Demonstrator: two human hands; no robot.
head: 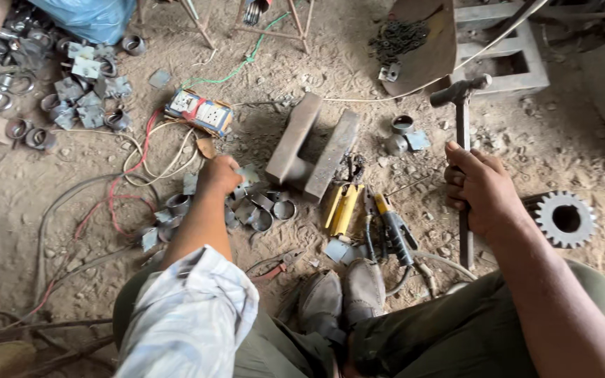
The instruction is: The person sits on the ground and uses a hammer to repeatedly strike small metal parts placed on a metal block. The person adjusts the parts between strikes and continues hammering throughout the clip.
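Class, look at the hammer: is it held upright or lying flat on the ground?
Upright: the right hand grips the hammer mid-handle, head uppermost.

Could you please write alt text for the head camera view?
A seated person's right hand grips a hammer upright, while the left hand reaches into a pile of short metal rings on the dirt floor. A gear lies nearby.

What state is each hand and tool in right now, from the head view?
Right hand: closed around the hammer handle.
Hammer: upright, head up, clear of the ground.
Left hand: closed on a small metal piece over the pile of metal rings.
Yellow-handled pliers: lying on the dirt, untouched.
Gear wheel: flat on the ground.
Steel block: resting on the dirt.
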